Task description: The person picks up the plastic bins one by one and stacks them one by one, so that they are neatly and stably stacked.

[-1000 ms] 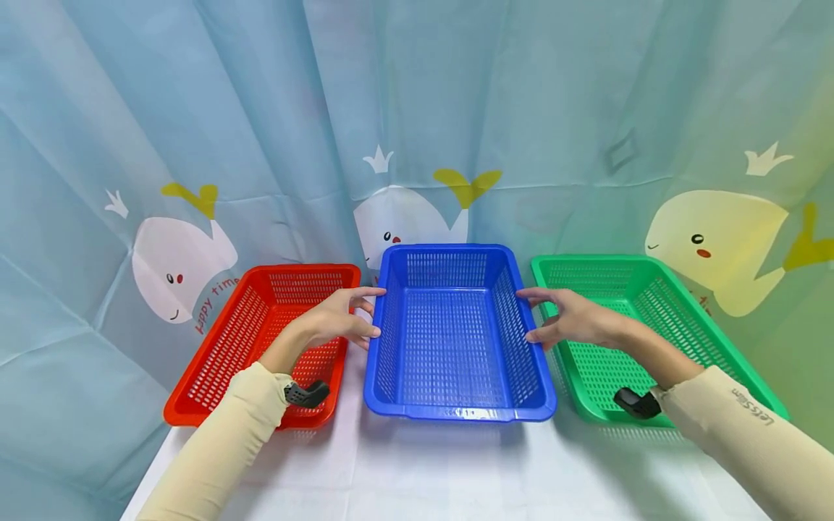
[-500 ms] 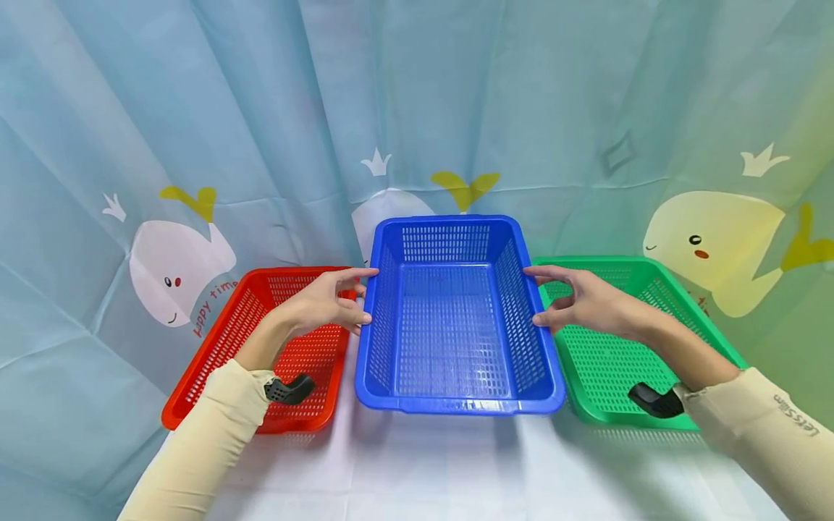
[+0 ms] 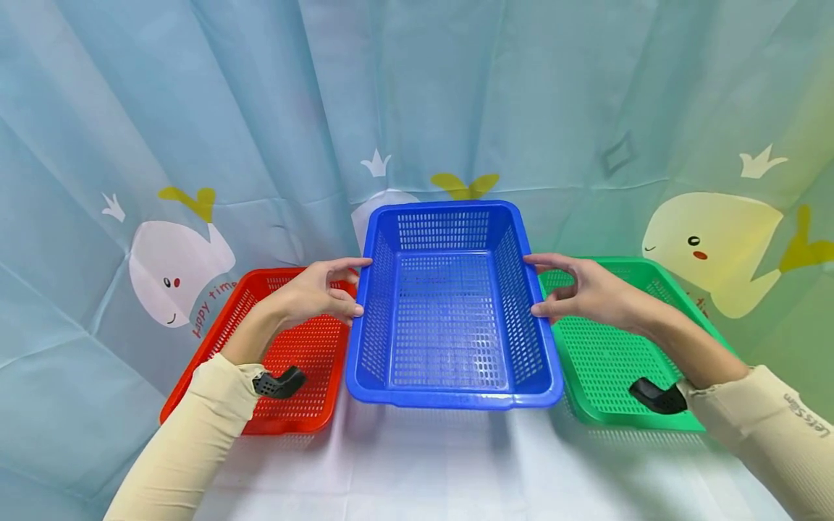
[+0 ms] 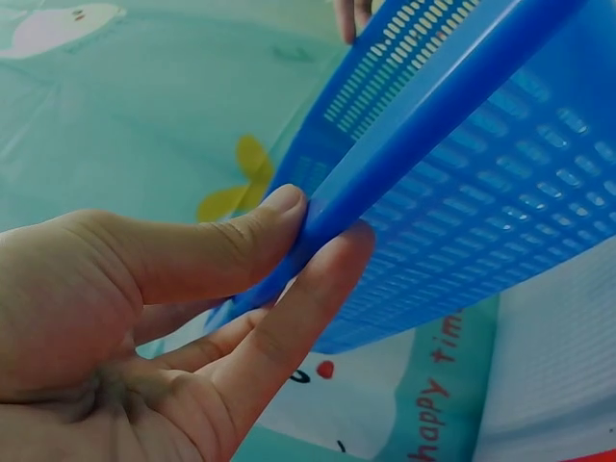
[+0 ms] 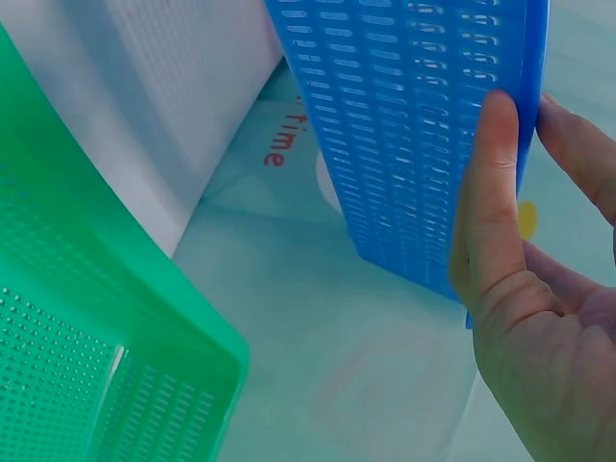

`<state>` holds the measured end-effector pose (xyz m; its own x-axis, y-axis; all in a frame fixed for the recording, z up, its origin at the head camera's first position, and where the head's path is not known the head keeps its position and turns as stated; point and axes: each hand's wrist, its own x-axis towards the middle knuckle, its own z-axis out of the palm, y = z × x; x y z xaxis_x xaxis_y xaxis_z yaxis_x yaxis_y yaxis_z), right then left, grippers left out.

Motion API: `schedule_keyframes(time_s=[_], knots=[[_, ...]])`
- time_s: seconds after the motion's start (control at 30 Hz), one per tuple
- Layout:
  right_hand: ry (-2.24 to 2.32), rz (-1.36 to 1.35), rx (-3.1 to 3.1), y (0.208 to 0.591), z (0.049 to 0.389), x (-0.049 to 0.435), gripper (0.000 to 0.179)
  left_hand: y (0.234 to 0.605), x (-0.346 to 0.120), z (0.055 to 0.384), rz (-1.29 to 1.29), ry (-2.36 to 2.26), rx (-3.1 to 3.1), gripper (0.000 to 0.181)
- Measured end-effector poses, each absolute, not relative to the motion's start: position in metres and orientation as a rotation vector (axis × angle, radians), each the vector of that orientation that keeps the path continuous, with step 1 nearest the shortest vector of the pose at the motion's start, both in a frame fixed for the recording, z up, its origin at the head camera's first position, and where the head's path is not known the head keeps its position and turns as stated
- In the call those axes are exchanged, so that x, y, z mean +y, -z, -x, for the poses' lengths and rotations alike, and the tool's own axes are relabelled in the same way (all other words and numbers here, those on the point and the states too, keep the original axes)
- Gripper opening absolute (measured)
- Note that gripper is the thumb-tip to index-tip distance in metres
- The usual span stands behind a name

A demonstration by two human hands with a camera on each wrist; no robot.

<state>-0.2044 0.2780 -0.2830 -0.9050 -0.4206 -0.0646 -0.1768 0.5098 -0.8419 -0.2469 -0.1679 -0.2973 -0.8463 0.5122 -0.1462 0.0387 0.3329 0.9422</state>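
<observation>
A blue plastic basket (image 3: 449, 399) with slotted walls hangs above the table, held from both sides and with nothing inside. My left hand (image 3: 316, 293) pinches its left rim; in the left wrist view the thumb (image 4: 241, 245) lies on one face of the rim and a fingertip on the other. On the opposite side my right hand (image 3: 589, 297) pinches the right rim, and the right wrist view shows a finger (image 5: 496, 183) against the slotted outer wall. The basket's far end is tilted up a little, its open top toward the head camera.
To the left a red basket (image 3: 326, 420) stands on the white-covered table (image 3: 423, 470), partly behind my left forearm. A green basket (image 3: 589, 412) stands to the right, under my right forearm. Behind everything hangs a light blue curtain (image 3: 417, 94) printed with whales.
Both hands have raised the blue basket; it looks larger and higher now and covers more of the whale print behind it. The red and green baskets have stayed in place.
</observation>
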Motion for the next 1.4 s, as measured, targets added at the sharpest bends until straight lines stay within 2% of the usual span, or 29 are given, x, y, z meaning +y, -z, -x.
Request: schedule_keyframes(time_s=[0.37, 1.13, 1.4], knots=[[1.361, 0.527, 2.484, 0.283, 0.21, 0.255, 0.09, 0.289, -0.193, 0.245, -0.481, -1.445, 2.279, 0.084], [1.56, 0.702, 2.294, 0.285, 0.227, 0.147, 0.087, 0.262, -0.296, 0.225, -0.402, -1.275, 2.469, 0.093], [1.62, 0.732, 2.263, 0.288, 0.234, 0.107, 0.087, 0.256, -0.335, 0.225, -0.382, -1.258, 2.508, 0.089]])
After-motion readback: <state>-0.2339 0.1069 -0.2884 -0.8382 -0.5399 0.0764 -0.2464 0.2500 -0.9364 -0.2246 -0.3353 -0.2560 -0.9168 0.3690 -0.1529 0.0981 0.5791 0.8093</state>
